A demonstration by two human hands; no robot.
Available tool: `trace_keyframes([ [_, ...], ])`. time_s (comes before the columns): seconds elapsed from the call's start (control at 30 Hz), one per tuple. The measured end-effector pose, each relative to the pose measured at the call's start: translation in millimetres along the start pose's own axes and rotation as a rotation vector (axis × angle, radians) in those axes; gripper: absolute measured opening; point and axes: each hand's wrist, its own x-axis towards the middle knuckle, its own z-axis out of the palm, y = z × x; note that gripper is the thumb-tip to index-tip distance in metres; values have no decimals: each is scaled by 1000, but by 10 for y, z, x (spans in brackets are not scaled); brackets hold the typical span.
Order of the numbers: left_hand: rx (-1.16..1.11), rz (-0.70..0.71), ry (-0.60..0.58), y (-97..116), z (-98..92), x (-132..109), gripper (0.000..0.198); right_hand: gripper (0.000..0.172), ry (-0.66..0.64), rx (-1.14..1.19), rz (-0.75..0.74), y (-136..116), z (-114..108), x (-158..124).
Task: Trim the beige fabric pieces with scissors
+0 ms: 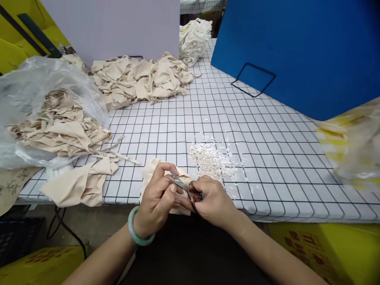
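- Head view: your right hand [212,200] is closed around the dark handles of the scissors [181,183], fingers wrapped in.
- The scissors' blades stand slightly parted, pointing left across your left fingertips.
- Your left hand [157,200] is curled in, thumb drawn up to the bent fingers beside the blades; what it pinches, if anything, is too hidden to tell.
- A green bangle [133,229] sits on your left wrist.
- Beige cloth [148,172] shows behind and beneath your hands at the table's near edge, part of it below the edge.
- Just beyond your right hand lies a loose heap of white bits [212,158], with strays scattered around it on the table [166,130], which has a checked cover.
- Left of your hands, a folded beige piece [80,184] rests at the near edge, its lower part overhanging.
- Behind that, a clear bag [32,79] lies open with beige scraps [65,134] in its mouth; thin strips trail out toward you.
- Farther back, a long pile [142,79] of beige pieces lies before a lilac board [118,27].
- Right of that pile is a stuffed white bag [194,39].
- Across the back right stands a blue board [297,51], with a black wire frame [274,75] at its lower edge.
- At the far right, a yellow-and-white bag [356,138] rests on the table.
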Motion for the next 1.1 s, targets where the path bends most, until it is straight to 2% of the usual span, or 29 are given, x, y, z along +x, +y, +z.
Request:
trace_keyframes([
  [0.13,-7,-12,-97,-39,184,150,27,65,113,-65,111,160,-51,-121],
  [0.23,2,-21,-153,-61,235,257,29,66,118,-31,246,268,-197,-156],
  [0.33,106,-71,-244,-55,44,311,32,55,137,-56,377,340,-469,-146],
  [0.37,205,-90,-264,-53,-70,301,31,50,159,-85,385,351,-548,-136],
  [0.43,492,-121,-212,-62,-315,220,24,50,170,-122,334,345,-608,-114],
  [0.47,636,-141,-161,-74,-420,147,21,53,147,-108,281,327,-566,-108],
  [0.53,778,-206,-131,-105,-540,-41,35,56,50,-15,158,258,-335,-120],
  [0.6,671,-300,-249,-126,-534,-230,41,46,-64,106,65,164,11,-155],
  [0.67,451,-342,-358,-129,-466,-334,27,28,-136,175,48,80,324,-152],
  [0.73,318,-330,-349,-132,-436,-263,15,22,-157,226,62,15,478,-5],
  [0.77,307,-318,-315,-134,-462,-139,10,20,-154,249,66,-22,474,149],
  [0.83,353,-274,-197,-123,-614,301,6,15,-113,294,48,-149,309,636],
  [0.9,410,-176,-24,-77,-874,934,7,10,12,318,-4,-361,-2,1310],
  [0.93,424,-112,107,-49,-1020,1272,5,10,100,325,-36,-480,-176,1677],
  [1.0,449,2,314,-24,-1275,1850,30,12,296,331,-45,-671,-484,2358],
  [1.03,484,7,391,-42,-1359,2039,41,14,348,324,-45,-716,-588,2623],
  [1.1,524,-18,453,-151,-1400,2149,52,20,402,306,-9,-676,-654,2914],
])
